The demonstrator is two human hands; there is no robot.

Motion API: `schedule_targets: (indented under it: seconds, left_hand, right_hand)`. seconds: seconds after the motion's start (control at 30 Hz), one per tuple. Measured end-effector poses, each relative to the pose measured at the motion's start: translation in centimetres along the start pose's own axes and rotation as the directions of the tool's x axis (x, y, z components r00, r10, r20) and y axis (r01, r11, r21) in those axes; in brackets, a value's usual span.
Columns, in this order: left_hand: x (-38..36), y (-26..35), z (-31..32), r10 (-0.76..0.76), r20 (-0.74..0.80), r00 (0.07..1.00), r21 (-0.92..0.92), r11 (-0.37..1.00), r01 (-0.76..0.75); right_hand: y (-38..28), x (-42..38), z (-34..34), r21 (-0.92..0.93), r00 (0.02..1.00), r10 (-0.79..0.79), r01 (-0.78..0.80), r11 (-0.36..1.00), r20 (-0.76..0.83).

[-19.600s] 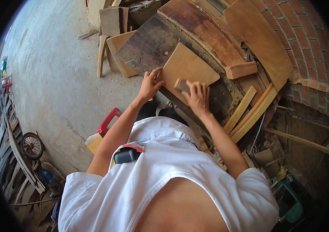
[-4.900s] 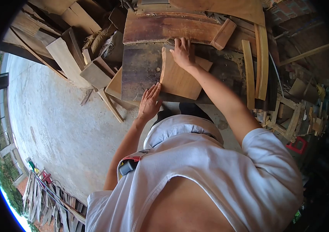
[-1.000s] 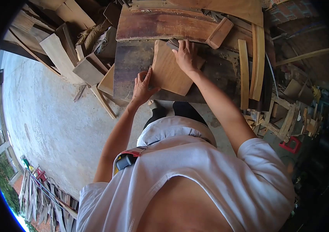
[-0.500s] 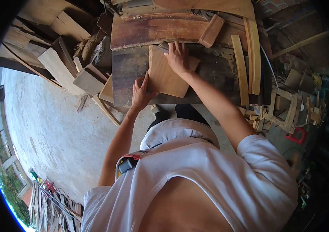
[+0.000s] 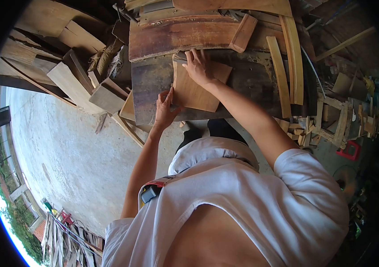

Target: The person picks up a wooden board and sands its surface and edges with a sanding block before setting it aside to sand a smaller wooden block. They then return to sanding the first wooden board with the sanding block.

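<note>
A light-brown wooden board (image 5: 198, 91) with slanted edges lies flat on the dark worktop (image 5: 251, 89). My right hand (image 5: 198, 66) is closed over a small dark block (image 5: 179, 57) at the board's far left corner. The fingers and palm hide part of the block. At the board's left edge is my left hand (image 5: 166, 109), its fingertips against the edge, thumb spread toward the near corner and fingers apart.
A thick reddish plank (image 5: 176, 38) lies across the far side, with a short wood block (image 5: 243, 33) on it. Long strips (image 5: 279, 75) lie at the right. Scrap boards (image 5: 74, 86) are piled at the left, and a red stool (image 5: 348, 150) stands at the right.
My right hand and the dark block have shifted left along the board's far edge. My left hand stays at the left edge. The whole view has shifted slightly.
</note>
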State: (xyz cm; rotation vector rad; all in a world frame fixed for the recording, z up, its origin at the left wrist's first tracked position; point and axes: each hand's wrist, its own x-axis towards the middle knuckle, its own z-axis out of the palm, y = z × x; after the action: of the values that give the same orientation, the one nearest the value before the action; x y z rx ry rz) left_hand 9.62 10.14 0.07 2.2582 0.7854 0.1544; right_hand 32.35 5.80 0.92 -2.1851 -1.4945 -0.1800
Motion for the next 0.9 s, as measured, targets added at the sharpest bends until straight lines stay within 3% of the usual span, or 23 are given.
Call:
schedule_targets:
  seconds: [0.07,0.13,0.17,0.2,0.23,0.3,0.33,0.37,0.5,0.57,0.63,0.67,0.73,0.8,0.9]
  left_hand:
    - [0.2,0.0,0.2,0.022,-0.013,1.0,-0.007,1.0,-0.022]
    - [-0.2,0.2,0.6,0.023,-0.093,0.995,0.009,1.0,-0.023]
    - [-0.3,0.2,0.7,0.02,-0.098,0.995,0.008,1.0,-0.019]
    - [-0.3,0.3,0.7,0.012,-0.106,0.994,-0.006,1.0,-0.013]
    - [-0.2,0.3,0.7,0.007,-0.113,0.994,-0.021,1.0,-0.01]
    - [0.0,0.4,0.4,-0.001,-0.097,0.995,-0.026,1.0,-0.002]
    - [-0.1,0.5,0.5,-0.014,-0.085,0.996,-0.032,0.999,0.011]
    - [-0.1,0.5,0.7,-0.016,-0.083,0.996,-0.031,0.999,0.013]
    - [-0.3,0.2,0.8,-0.004,-0.104,0.995,-0.022,1.0,0.002]
    - [-0.2,0.6,0.8,0.005,-0.127,0.992,-0.01,1.0,-0.006]
    - [-0.3,0.5,0.9,-0.019,-0.148,0.989,-0.076,0.997,0.008]
    - [-0.2,0.2,0.9,-0.021,-0.153,0.988,-0.075,0.997,0.01]
    - [-0.1,0.1,1.1,-0.017,-0.153,0.988,-0.056,0.998,0.008]
    - [-0.1,0.2,0.9,-0.016,-0.138,0.99,-0.081,0.997,0.004]
    - [-0.1,0.0,1.1,-0.018,-0.135,0.991,-0.117,0.993,0.002]
  right_hand:
    - [-0.2,-2.9,1.0,0.044,0.999,-0.016,0.018,0.999,-0.044]
    - [-1.5,-8.6,-1.3,0.111,0.983,-0.046,0.026,0.993,0.177]
    - [-1.9,-10.9,-2.5,0.126,0.975,-0.118,0.095,0.987,0.187]
    - [-2.2,-11.6,-4.1,0.166,0.931,-0.137,0.084,0.983,0.338]
    - [-2.1,-11.0,-4.1,0.165,0.932,-0.136,0.084,0.983,0.337]
    - [-1.3,-8.5,-3.0,0.097,0.963,-0.224,0.212,0.973,0.149]
    - [-0.9,-6.0,-1.7,0.093,0.981,-0.153,0.142,0.985,0.12]
    - [-0.3,-3.3,0.8,0.052,0.993,-0.118,0.119,0.992,-0.021]
    - [-1.7,1.0,0.2,-0.005,0.997,0.054,-0.054,0.999,0.05]
    - [-2.4,-3.9,1.2,0.009,0.997,-0.049,0.05,0.999,-0.052]
    - [-3.4,-9.5,-1.7,0.11,0.984,-0.117,0.103,0.989,0.132]
    - [-3.2,-10.4,-2.7,0.111,0.984,-0.123,0.109,0.988,0.131]
    - [-2.8,-11.4,-4.0,0.221,0.902,-0.228,0.153,0.963,0.368]
    - [-2.1,-8.0,-2.1,0.11,0.952,-0.242,0.225,0.968,0.186]
    - [-1.0,0.3,1.3,0.04,0.998,-0.028,0.026,0.999,0.054]
